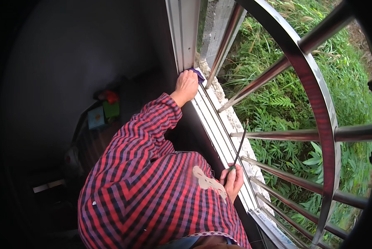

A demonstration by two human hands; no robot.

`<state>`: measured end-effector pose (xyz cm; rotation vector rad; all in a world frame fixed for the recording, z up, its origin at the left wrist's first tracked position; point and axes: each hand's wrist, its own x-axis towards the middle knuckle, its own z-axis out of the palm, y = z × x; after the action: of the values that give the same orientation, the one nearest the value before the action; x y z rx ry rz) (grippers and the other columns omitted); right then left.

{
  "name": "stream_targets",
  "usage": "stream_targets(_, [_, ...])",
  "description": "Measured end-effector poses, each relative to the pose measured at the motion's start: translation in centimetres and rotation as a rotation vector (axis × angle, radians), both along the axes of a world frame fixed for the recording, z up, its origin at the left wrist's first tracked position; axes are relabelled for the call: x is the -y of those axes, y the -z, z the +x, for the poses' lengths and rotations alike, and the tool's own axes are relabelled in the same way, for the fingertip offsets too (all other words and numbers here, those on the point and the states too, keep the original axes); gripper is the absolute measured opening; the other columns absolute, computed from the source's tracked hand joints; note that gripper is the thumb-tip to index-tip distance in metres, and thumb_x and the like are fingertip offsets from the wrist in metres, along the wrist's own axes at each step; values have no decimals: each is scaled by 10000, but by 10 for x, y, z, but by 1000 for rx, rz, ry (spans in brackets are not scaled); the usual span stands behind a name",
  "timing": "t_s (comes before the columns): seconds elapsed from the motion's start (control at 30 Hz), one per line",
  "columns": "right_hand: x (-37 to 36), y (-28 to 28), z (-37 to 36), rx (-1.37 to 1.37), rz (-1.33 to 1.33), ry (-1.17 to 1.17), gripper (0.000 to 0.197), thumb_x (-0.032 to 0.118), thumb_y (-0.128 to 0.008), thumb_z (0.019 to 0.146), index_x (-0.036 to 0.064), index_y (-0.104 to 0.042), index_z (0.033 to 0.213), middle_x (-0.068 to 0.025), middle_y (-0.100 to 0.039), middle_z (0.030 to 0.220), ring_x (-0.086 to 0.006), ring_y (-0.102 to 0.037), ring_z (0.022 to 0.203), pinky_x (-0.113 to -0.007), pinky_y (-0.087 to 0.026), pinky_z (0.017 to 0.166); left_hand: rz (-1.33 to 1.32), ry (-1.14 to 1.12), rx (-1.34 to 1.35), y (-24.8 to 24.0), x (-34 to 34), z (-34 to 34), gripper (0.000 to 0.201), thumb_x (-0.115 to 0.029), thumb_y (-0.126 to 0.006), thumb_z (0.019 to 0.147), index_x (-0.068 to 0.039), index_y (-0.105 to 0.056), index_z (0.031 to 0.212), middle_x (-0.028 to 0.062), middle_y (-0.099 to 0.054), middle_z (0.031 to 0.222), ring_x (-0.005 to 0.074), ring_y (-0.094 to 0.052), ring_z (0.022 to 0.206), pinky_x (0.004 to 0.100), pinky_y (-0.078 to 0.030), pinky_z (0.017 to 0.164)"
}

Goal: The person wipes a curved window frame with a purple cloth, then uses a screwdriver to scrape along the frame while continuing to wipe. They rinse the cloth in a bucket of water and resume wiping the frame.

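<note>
The left hand point(186, 85) presses a purple cloth point(198, 74) against the foot of the upright window frame point(185, 33), fingers clenched over it — right where frame meets sill track point(219, 133). The right hand point(232, 179) grips a thin dark rod point(239, 145) slanting up over the track, beside the steel window bars point(293, 135).

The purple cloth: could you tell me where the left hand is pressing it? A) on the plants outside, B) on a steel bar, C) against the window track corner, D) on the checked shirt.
C: the left hand pushes the purple cloth into the window track where it meets the upright frame.
</note>
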<state>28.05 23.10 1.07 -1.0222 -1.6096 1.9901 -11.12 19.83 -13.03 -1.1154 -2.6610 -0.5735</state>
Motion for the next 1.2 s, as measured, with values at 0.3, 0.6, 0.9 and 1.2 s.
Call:
stream_targets(0.3, [3,5,4,-33,82,-35,225,189,-484,1106,4,-547,1217,-18,-573,737,-31,-412,544,-194,-314,513,332,426,268,-2,-10,150,119,-12,-583,793,-43,-621,902,135,-592,920,355,-591,910,447,-486,832])
stream_targets(0.6, [4,3,1,-25,104,16,199,144,-474,1106,-1,-550,1219,-23,-576,726,-28,-387,520,-194,-292,494,1283,-131,1260,-41,11,97,223,77,-509,975,4,-692,1080,24,-677,1048,66,-622,889,249,-516,770])
stream_targets(0.9, [7,0,-5,40,32,-13,222,196,-489,1101,20,-567,1212,-1,-549,723,-30,-400,552,-194,-297,521,486,19,38,-81,50,21,233,-90,-672,926,3,-621,1134,170,-663,1061,354,-661,978,428,-524,873])
stream_targets(1.2, [6,-1,-7,11,32,21,195,108,-480,1088,-16,-572,1207,-7,-583,723,-25,-426,550,-199,-310,517,-425,83,41,-40,25,13,313,-43,-629,886,68,-558,1170,266,-571,1233,391,-614,1134,420,-535,954])
